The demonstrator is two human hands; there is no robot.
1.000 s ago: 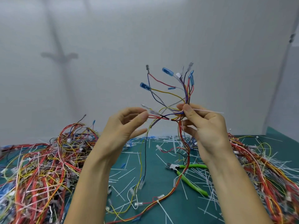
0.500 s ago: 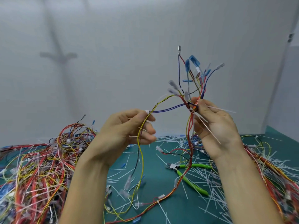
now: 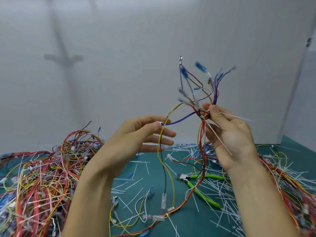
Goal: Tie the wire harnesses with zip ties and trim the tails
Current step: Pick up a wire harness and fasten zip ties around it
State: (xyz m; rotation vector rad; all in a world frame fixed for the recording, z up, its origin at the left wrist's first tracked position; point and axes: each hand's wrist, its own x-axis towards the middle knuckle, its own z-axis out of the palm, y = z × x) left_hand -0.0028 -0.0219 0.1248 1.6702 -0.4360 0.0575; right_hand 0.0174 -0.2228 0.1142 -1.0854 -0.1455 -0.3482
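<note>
The wire harness point(image 3: 214, 94) is hanging in the air right of centre, its blue and clear terminals fanning upward, its red and yellow wires trailing down to the counter point(image 3: 150, 178). A white zip tie point(image 3: 237, 117) is poking out of the grip to the right. Below, the green counter is carrying green-handled cutters point(image 3: 203, 194), scattered white cut tails point(image 3: 130, 183) and 2 piles of harnesses, the left heap point(image 3: 42, 168) and the right heap point(image 3: 294, 189). A plain pale wall point(image 3: 119, 48) is standing behind.

Against 1 second ago, the bundle is sitting higher and further right, and a purple wire point(image 3: 179, 119) is now stretching sideways out of it.

The right hand point(image 3: 230, 137) is pinching the harness between thumb and fingertips, palm facing the camera. The left hand point(image 3: 135, 135) is pinching the purple wire's end between thumb and forefinger, its other 3 fingers point(image 3: 168, 134) spreading out straight.
</note>
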